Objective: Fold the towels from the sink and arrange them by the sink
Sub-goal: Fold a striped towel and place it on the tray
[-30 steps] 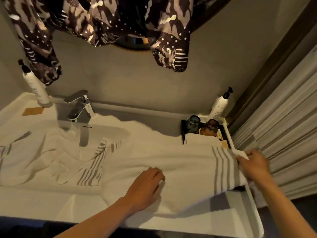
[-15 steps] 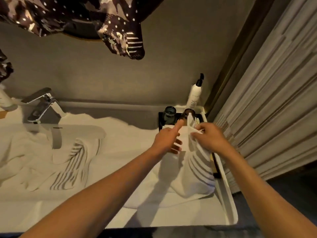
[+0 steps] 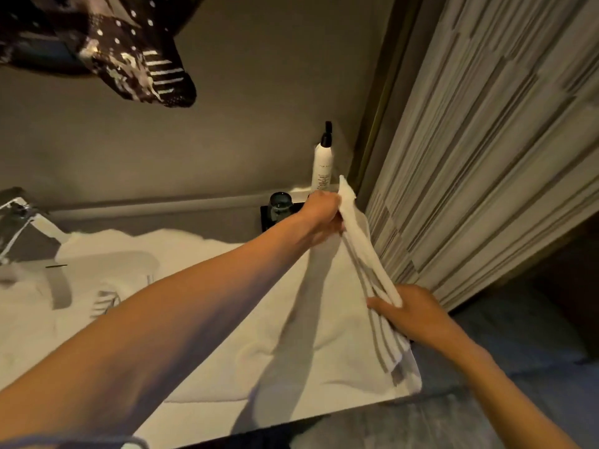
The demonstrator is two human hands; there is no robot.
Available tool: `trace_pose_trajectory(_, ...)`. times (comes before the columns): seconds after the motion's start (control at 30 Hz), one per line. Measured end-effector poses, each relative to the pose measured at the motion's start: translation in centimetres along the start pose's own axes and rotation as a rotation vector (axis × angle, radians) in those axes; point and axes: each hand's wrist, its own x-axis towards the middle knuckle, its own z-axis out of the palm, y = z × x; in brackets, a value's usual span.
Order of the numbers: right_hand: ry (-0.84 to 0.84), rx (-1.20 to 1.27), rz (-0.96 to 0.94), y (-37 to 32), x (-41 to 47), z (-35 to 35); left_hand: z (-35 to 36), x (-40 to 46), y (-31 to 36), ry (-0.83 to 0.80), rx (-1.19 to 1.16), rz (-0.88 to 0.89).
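Observation:
A white towel with grey stripes (image 3: pixel 327 325) lies on the counter at the right of the sink, its right edge lifted. My left hand (image 3: pixel 321 215) pinches the far corner of that raised edge, up near the back wall. My right hand (image 3: pixel 408 311) grips the near end of the same edge, so the striped border stretches taut between both hands. A second striped towel (image 3: pixel 107 298) lies crumpled in the sink (image 3: pixel 29 325) at the left.
A chrome tap (image 3: pixel 19 222) stands at the far left. A white pump bottle (image 3: pixel 322 160) and a dark glass (image 3: pixel 280 207) on a black tray sit at the back right corner. A ribbed curtain (image 3: pixel 486 157) hangs close on the right. Patterned cloth (image 3: pixel 129 59) hangs overhead.
My hands met at the far right corner, then my right hand slid back along the towel's edge toward me. The edge now stands raised and stretched; the view has turned right.

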Motion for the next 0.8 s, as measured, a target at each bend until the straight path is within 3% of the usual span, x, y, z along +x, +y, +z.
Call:
trace_pose_trajectory(0.13, 0.230, -0.281, 0.081, -2.9, -4.5, -3.4, 5.3, 0.3, -0.6, 0.022, -0.234, -0.090)
trace_pose_trajectory(0.27, 0.412, -0.419, 0.105, -5.1, -4.9, -4.0, 9.2, 0.5, -4.2, -0.049, -0.222, -0.188)
trace_pose_trajectory(0.33, 0.352, -0.438, 0.150, -5.0, -3.9, -3.0, 8.3, 0.4, -5.5, -0.025, -0.150, -0.200)
trace_pose_trajectory(0.43, 0.191, -0.280, 0.197, -4.3, -2.4, -0.3, 4.2, 0.8, -6.4, 0.042, -0.105, -0.181)
trace_pose_trajectory(0.53, 0.078, -0.096, 0.113, -5.1, -1.7, 2.7, -0.8, 1.2, -6.2, 0.118, -0.036, -0.191)
trace_pose_trajectory(0.63, 0.069, 0.040, 0.035, -8.1, -1.8, 5.1, -4.7, 0.4, -5.0, 0.090, 0.026, -0.187)
trace_pose_trajectory(0.8, -0.014, 0.203, -0.134, -15.2, -0.9, 11.1, -14.6, -2.2, -2.7, 0.118, 0.109, -0.059)
